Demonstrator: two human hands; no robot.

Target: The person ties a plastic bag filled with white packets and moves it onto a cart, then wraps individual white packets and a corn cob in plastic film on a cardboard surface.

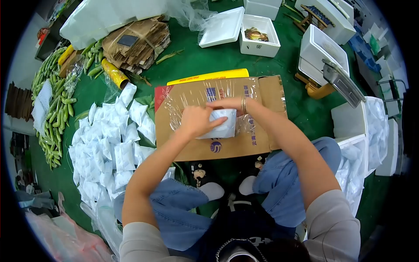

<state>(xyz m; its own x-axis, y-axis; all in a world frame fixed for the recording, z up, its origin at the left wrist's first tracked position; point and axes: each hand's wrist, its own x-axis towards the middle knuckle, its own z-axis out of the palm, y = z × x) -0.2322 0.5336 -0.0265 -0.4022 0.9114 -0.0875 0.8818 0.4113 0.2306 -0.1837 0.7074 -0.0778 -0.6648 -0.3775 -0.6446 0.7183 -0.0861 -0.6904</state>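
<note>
On a flattened cardboard sheet [183, 148] in front of me lies clear plastic film [187, 94]. Both hands are at a white packet [226, 129] over the middle of the sheet. My left hand [198, 120] holds the packet's left side, with the thumb stretched across its face. My right hand [229, 105] bends over the top edge; its fingertips are partly hidden behind the packet. A yellow wrap box [209, 76] lies along the sheet's far edge.
White packets [104, 148] are heaped at the left, green corn [54, 113] beyond them. Stacked cardboard [139, 43] and a yellow tube [115, 73] lie behind. An open foam box [259, 49] stands at the back, a scale [342, 81] and foam boxes [349, 113] at the right.
</note>
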